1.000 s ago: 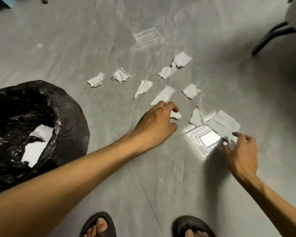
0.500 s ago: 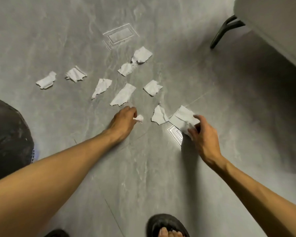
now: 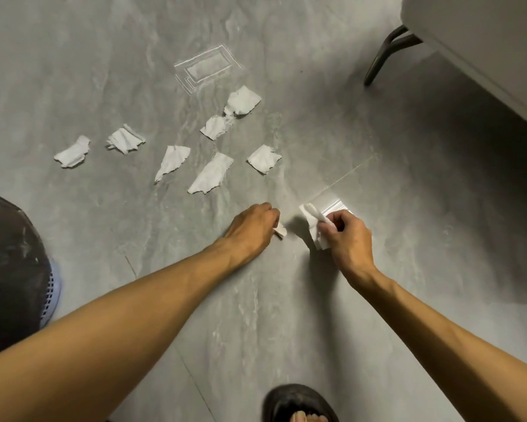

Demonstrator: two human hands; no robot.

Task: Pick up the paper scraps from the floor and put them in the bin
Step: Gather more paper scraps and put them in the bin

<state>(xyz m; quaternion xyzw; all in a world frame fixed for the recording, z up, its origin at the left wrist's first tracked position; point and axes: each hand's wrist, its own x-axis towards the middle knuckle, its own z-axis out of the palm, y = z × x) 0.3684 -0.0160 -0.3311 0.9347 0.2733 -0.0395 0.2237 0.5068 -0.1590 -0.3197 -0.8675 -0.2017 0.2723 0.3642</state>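
Several torn white paper scraps lie on the grey floor beyond my hands, among them one at the far left (image 3: 72, 152), a long one (image 3: 211, 174) and a small one (image 3: 264, 159). My left hand (image 3: 251, 228) is closed around a small scrap (image 3: 281, 232) that pokes out by its fingers. My right hand (image 3: 349, 237) grips larger white scraps (image 3: 314, 222), lifted off the floor. The bin (image 3: 10, 269), lined with a black bag over a blue basket, stands at the left edge, partly out of view.
A pale seat (image 3: 481, 47) with a dark curved leg (image 3: 384, 53) stands at the upper right. My sandalled foot (image 3: 298, 405) shows at the bottom. Bright light reflections mark the floor tiles.
The view swung right, pushing the bin towards the left edge. My right hand gathered the large scraps and lifted them. My left hand closed on the small scrap.
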